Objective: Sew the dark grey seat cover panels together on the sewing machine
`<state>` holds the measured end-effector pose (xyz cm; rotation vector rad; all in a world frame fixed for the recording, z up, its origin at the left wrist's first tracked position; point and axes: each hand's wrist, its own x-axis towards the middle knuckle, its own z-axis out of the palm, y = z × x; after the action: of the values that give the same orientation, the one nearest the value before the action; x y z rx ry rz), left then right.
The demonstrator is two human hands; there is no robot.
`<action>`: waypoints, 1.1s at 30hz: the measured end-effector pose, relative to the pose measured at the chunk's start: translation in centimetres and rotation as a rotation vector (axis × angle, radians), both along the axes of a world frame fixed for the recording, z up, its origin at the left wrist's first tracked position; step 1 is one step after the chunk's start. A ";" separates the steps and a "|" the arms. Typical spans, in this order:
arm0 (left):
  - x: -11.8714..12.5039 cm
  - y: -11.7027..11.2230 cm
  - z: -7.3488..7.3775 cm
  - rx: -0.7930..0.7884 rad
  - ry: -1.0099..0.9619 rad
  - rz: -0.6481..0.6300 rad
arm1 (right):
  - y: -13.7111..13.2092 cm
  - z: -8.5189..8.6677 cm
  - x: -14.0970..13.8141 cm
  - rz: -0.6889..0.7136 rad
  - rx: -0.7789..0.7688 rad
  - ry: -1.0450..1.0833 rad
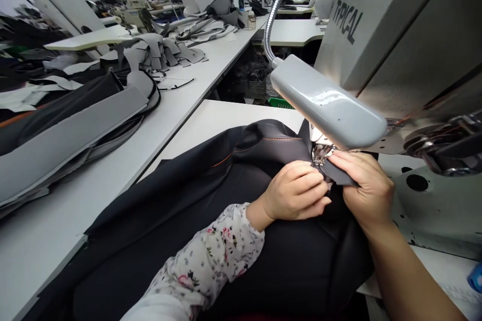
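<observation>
At the needle: a steel presser foot (321, 154) of the sewing machine sits just under the lamp's end, at frame centre, with a dark flap of the panel running up to it.
Left hand: the left hand (295, 191), in a floral sleeve, is clenched, its fingers curled around a fold of the dark upholstery panel (293, 261).
Right hand: the right hand (365, 185) lies just beside the foot, its fingers stretched over the flap and pressing it down. The thumb is hidden, so I cannot tell whether it grips.
Panel: it spreads across the lower frame and over the white work table (188, 145).
Stitching: orange topstitching (263, 138) already runs along a seam near the top of the panel. The stretch at the foot is hidden, so how much is left cannot be told.
Machine: a gooseneck lamp (327, 103) arches in from the right, before the grey machine head (346, 20) marked TYPICAL.
Far tables: grey cut pieces (165, 50) lie heaped at upper left, and a co-worker (324, 1) stands at upper right.
</observation>
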<state>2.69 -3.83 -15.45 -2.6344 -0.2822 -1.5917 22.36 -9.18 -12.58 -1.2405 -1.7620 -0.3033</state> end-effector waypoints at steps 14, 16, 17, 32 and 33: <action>-3.9 -6.8 0.5 -0.338 0.269 0.192 | 1.2 -1.4 0.4 -0.017 0.048 -0.010; -7.1 -10.1 -0.6 -0.379 0.436 0.186 | 1.3 -1.5 0.4 -0.016 0.079 -0.021; -9.1 -11.9 -1.4 -0.378 0.522 0.192 | 1.3 -1.6 0.4 -0.015 0.096 -0.027; -24.0 -17.9 -2.9 -0.300 0.481 0.748 | -2.6 2.7 2.1 0.019 -0.223 -0.230; -25.0 -16.5 -0.8 -0.273 0.508 0.723 | -2.8 3.6 2.5 0.056 -0.267 -0.233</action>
<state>-22.30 -20.30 -16.29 -2.5243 -1.2925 -0.6784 24.87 -11.98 -8.99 -1.3849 -2.0859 -0.1894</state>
